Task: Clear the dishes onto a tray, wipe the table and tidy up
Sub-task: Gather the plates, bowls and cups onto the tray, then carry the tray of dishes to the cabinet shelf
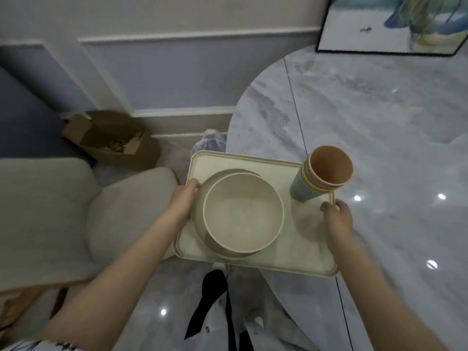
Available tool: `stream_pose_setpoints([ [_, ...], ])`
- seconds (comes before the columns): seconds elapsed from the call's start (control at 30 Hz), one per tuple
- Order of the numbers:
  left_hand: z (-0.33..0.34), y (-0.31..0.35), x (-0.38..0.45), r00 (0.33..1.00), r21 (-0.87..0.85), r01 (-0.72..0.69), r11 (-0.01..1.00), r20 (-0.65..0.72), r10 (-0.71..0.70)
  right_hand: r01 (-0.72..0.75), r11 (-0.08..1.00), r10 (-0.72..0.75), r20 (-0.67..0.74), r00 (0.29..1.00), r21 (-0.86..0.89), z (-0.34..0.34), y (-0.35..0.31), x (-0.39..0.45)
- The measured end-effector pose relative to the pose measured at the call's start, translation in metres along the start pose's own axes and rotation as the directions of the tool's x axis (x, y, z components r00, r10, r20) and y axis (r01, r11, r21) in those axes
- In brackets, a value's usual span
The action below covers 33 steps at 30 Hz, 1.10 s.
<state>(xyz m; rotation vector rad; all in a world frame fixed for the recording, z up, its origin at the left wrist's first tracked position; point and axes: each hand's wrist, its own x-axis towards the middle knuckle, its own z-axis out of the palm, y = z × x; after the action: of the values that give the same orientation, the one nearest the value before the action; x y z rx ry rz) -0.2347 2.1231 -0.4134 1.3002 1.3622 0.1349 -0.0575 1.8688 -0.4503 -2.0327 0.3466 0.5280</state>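
Both hands grip the loaded tray [255, 264] at the desk [379, 122] edge.
Left hand [183, 201] and right hand [338, 216] clutch opposite rims; stacked bowls [243, 211] and nested cups [321, 173] sit inside.

A cream tray [301, 252] with round corners is held flat, partly over the edge of the marble table [379, 127]. On its left part, a cream bowl [243, 211] is stacked in a bigger, darker bowl [200, 224]. At the far right corner of the tray, a stack of cups [321, 176] is seen tilted to the right, with a pink cup on top and a blue-grey cup at the bottom.
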Motion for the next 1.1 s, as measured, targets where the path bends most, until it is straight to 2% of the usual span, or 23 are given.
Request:
stream_pose_setpoints([
  [0.17, -0.06, -0.038, -0.03, 0.985, -0.078, 0.08, 0.994, -0.149, -0.091, 0.167, 0.986, -0.161, 0.189, 0.969, -0.013, 0.036, -0.011, -0.027],
  [0.3, -0.106, -0.07, -0.057, 0.969, -0.183, 0.115, 0.976, -0.196, -0.151, 0.234, 0.971, -0.204, 0.32, 0.925, -0.056, 0.069, -0.019, -0.058],
  [0.43, -0.141, -0.094, -0.079, 0.953, -0.297, 0.132, 0.946, -0.225, -0.204, 0.243, 0.965, -0.185, 0.41, 0.893, -0.095, 0.095, -0.025, -0.088],
  [0.6, -0.186, -0.129, -0.1, 0.919, -0.428, 0.137, 0.893, -0.281, -0.276, 0.335, 0.931, -0.226, 0.487, 0.843, -0.148, 0.13, -0.037, -0.135],
  [0.73, -0.226, -0.157, -0.119, 0.914, -0.505, 0.139, 0.852, -0.266, -0.307, 0.406, 0.904, -0.271, 0.556, 0.786, -0.134, 0.164, -0.041, -0.178],
  [0.83, -0.277, -0.185, -0.137, 0.898, -0.545, 0.107, 0.831, -0.305, -0.316, 0.437, 0.889, -0.274, 0.611, 0.743, -0.133, 0.197, -0.034, -0.229],
  [1.1, -0.416, -0.254, -0.184, 0.846, -0.62, 0.04, 0.784, -0.396, -0.357, 0.473, 0.867, -0.247, 0.689, 0.682, -0.157, 0.289, -0.013, -0.367],
])
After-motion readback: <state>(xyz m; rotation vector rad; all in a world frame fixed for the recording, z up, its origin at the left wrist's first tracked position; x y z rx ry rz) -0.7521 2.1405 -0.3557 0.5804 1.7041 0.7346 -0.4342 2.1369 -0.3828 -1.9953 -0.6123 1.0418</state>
